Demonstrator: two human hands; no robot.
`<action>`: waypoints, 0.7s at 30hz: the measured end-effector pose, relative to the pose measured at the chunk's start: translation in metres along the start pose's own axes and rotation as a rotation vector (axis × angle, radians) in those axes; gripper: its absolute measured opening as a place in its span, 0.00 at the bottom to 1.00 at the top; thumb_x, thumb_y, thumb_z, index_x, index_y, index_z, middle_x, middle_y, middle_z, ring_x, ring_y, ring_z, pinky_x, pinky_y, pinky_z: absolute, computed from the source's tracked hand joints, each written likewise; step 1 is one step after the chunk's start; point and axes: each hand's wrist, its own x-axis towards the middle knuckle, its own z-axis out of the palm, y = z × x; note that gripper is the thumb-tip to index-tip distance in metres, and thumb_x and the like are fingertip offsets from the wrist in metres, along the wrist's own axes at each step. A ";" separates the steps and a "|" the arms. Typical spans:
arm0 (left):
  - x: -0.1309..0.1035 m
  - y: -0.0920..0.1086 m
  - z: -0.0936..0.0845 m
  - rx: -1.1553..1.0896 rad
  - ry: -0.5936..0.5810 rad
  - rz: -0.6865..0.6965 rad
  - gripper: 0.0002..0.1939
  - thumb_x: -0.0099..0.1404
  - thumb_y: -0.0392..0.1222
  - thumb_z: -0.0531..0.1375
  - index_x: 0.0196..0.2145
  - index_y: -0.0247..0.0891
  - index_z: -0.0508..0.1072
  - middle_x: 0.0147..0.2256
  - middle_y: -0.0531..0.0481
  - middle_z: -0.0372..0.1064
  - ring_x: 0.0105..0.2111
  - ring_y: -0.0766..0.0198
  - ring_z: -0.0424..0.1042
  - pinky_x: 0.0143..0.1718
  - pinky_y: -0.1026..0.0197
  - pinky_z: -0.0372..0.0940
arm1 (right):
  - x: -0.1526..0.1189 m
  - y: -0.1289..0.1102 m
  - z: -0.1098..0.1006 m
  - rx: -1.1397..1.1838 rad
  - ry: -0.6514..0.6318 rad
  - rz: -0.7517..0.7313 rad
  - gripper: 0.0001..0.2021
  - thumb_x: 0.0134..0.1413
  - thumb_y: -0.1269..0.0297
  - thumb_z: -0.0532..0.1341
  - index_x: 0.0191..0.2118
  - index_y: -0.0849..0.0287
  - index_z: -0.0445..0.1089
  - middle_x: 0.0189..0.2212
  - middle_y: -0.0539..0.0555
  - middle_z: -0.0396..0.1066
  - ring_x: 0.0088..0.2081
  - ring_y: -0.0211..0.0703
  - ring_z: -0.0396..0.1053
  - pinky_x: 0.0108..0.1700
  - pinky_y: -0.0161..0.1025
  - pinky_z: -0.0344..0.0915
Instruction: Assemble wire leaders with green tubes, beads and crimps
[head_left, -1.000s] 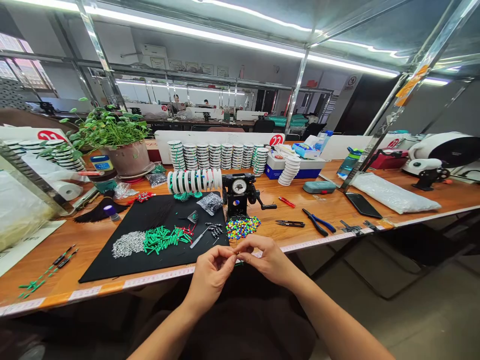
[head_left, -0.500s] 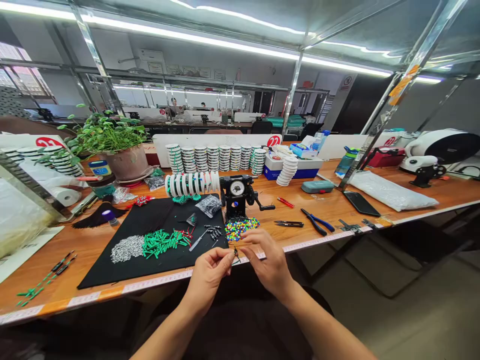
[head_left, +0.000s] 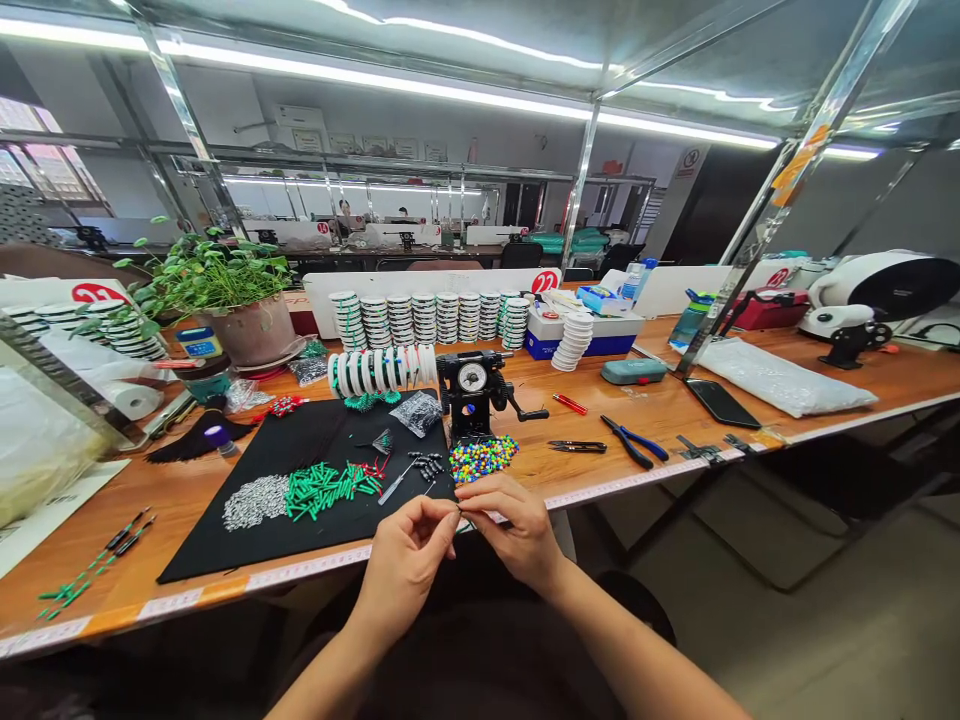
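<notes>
My left hand (head_left: 411,552) is closed in a pinch at the table's front edge, beside the black mat (head_left: 217,545). My right hand (head_left: 517,525) meets it, thumb and fingers pinched together at the same spot. Between the fingertips is a tiny dark piece, too small to make out. Just beyond my hands lie mixed colored beads (head_left: 484,458) below a black hand-cranked device (head_left: 474,385). On the mat are green tubes (head_left: 322,490), silver pieces (head_left: 255,500) and black beads (head_left: 427,465).
White spools (head_left: 382,370) stand in a row left of the device. To the right lie black snips (head_left: 577,446), blue-handled pliers (head_left: 636,440), a red tool (head_left: 570,404) and a phone (head_left: 722,404). A potted plant (head_left: 259,330) stands at the back left.
My right hand has moved left and down, and its fingers have closed at my left fingertips. The dark piece that showed between my hands is now mostly hidden.
</notes>
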 end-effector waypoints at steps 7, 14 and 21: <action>-0.010 0.007 -0.015 0.221 0.004 0.014 0.14 0.65 0.52 0.60 0.32 0.38 0.76 0.25 0.52 0.69 0.25 0.64 0.67 0.29 0.63 0.61 | 0.005 0.008 0.013 0.128 -0.016 0.053 0.01 0.63 0.67 0.66 0.40 0.55 0.76 0.35 0.54 0.80 0.38 0.45 0.76 0.43 0.43 0.72; -0.004 0.008 -0.018 -0.047 -0.009 -0.140 0.21 0.55 0.57 0.67 0.33 0.34 0.76 0.21 0.52 0.69 0.21 0.67 0.63 0.25 0.65 0.57 | 0.001 0.005 0.019 0.021 0.024 -0.064 0.06 0.63 0.73 0.64 0.42 0.55 0.75 0.38 0.54 0.81 0.39 0.44 0.75 0.43 0.43 0.72; -0.003 0.004 -0.020 -0.147 0.021 -0.211 0.20 0.50 0.53 0.71 0.31 0.34 0.77 0.19 0.52 0.69 0.20 0.68 0.63 0.23 0.67 0.56 | -0.005 0.008 0.017 -0.004 -0.047 -0.088 0.08 0.65 0.70 0.63 0.48 0.56 0.75 0.43 0.56 0.80 0.43 0.46 0.75 0.46 0.46 0.72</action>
